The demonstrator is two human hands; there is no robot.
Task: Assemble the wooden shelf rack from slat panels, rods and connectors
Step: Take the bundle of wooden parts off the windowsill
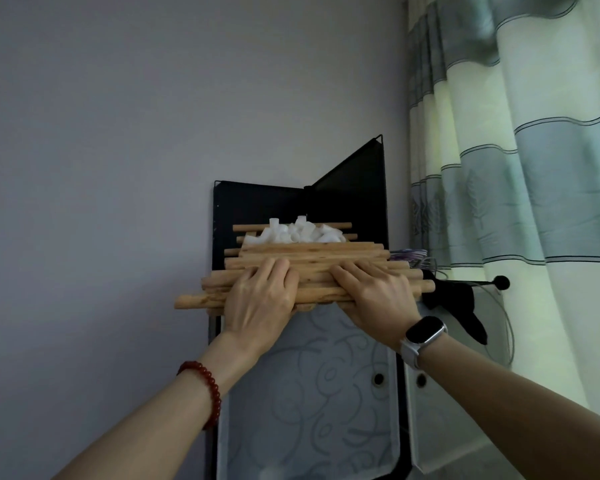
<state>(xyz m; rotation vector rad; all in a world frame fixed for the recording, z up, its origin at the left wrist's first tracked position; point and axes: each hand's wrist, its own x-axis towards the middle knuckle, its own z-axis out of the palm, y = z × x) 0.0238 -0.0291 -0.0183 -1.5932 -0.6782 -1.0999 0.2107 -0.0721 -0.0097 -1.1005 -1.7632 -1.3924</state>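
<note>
A: Why are both hands lying on that bundle instead of picking out one piece?

B: I'm judging that the person is treating the whole kit as one load. The wooden rods (pixel 305 282) are lying stacked on top of the cabinet (pixel 309 393), up in the corner by the wall, with the white connectors (pixel 297 233) heaped loose on the back of the pile. The left hand (pixel 260 299) and the right hand (pixel 374 296) are pressing down side by side so nothing is rolling.

A: And the fingers?

B: On both hands the fingers (pixel 274 268) are lying almost straight across the top rods, palms down. Whether the thumbs are hooking under the front edge, I cannot tell; the hands are hiding that.

A: Which way are the rods pointing?

B: Their long axis is running left to right, across the view and parallel to the cabinet's front edge. The ends are sticking out unevenly on both sides, the lowest rod reaching furthest left, past the cabinet's side.

A: Any slat panels?

B: Something flatter is sitting under the connectors, but I cannot make it out. Two black panels (pixel 354 181) are standing behind the pile.
</note>
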